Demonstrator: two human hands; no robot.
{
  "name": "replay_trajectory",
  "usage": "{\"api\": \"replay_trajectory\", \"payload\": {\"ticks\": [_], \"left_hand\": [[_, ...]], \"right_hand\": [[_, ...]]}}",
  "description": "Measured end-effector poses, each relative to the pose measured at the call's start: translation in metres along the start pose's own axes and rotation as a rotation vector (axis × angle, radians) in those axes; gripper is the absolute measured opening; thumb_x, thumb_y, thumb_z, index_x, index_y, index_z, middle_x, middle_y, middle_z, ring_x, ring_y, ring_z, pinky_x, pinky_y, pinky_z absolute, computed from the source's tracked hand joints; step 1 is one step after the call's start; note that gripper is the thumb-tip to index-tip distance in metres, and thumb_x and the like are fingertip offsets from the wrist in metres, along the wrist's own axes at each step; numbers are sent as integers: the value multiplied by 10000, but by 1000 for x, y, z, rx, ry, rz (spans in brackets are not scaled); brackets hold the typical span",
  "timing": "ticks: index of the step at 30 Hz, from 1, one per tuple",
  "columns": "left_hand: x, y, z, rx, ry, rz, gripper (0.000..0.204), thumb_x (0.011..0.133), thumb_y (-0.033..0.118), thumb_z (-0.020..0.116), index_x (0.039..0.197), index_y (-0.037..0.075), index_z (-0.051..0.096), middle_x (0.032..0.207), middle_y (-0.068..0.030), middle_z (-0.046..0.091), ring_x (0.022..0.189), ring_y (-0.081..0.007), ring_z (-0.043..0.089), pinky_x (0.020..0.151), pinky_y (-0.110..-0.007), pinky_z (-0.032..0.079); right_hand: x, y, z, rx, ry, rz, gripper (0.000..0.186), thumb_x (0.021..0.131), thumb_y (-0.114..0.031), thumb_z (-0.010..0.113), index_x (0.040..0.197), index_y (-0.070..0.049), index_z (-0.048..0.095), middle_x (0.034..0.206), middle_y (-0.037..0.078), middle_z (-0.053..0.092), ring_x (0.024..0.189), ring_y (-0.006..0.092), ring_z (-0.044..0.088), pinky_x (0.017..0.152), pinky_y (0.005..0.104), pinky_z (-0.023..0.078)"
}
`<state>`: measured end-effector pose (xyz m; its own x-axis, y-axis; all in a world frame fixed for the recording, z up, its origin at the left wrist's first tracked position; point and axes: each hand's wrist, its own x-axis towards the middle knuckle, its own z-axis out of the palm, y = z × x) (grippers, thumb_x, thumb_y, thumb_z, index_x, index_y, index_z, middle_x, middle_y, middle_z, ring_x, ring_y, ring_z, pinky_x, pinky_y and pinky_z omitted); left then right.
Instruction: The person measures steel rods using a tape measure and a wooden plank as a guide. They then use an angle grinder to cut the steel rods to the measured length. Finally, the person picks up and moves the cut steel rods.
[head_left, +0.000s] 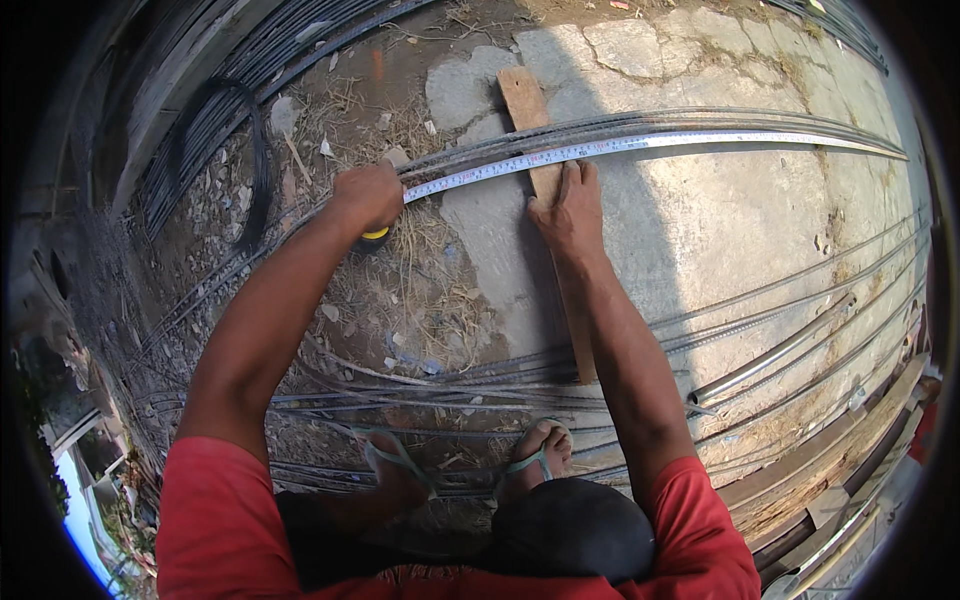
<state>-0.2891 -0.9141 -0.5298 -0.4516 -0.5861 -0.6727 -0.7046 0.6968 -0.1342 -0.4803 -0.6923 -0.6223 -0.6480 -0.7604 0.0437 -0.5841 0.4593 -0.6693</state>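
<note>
A bundle of thin steel rods runs crosswise over an upright-lying wooden plank, with a white, printed tape measure blade stretched along its near side. My left hand is closed around the tape measure at the blade's left end, against the rods; part of its yellow-and-black case shows below my fingers. My right hand is closed on the plank just below the blade, fingertips at the blade's edge and thumb on the plank's left side.
A dark wire coil and long bars lie at upper left. More rods, a metal pipe and timber lie nearer, at right. My sandalled feet are among rods below. Cracked concrete meets rubble and dry straw.
</note>
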Motion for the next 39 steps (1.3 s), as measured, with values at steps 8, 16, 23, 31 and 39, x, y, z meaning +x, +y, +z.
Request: {"api": "replay_trajectory", "payload": {"ticks": [8,16,23,31,39], "left_hand": [[1,0,6,-24,15,-29,475,1049,394,576,1275,-23,598,1175,-251,726,1144,-411,691,958,-526,526],[-6,3,-5,-71,7,-57,469,1047,393,588,1270,-19,600,1176,-260,721,1141,-426,685,966,-522,523],[-2,3,2,-45,25,-37,462,1048,379,579,1262,-29,615,1169,-235,733,1134,-396,702,964,-491,535],[-3,-1,3,-79,44,-25,444,1034,377,615,1213,-29,639,1117,-260,733,1090,-429,701,926,-520,533],[-3,2,0,-72,20,-41,435,1031,370,625,1190,-34,651,1111,-262,735,1079,-437,701,921,-519,532]], "right_hand": [[5,-5,-11,-12,-19,38,735,739,-166,823,1361,82,520,1340,273,516,1208,457,529,1066,499,467],[1,-11,-12,11,25,86,729,722,-152,830,1353,62,534,1301,246,537,1181,453,541,1036,500,486],[-1,-7,-4,-22,58,121,741,735,-148,825,1382,48,522,1329,232,521,1194,447,533,1042,497,484],[-3,-9,-8,69,52,75,736,736,-122,808,1393,37,516,1298,222,516,1206,432,525,1045,492,480],[1,-7,-5,31,28,66,727,737,-117,803,1384,50,516,1289,230,519,1198,448,532,1036,501,483]]}}
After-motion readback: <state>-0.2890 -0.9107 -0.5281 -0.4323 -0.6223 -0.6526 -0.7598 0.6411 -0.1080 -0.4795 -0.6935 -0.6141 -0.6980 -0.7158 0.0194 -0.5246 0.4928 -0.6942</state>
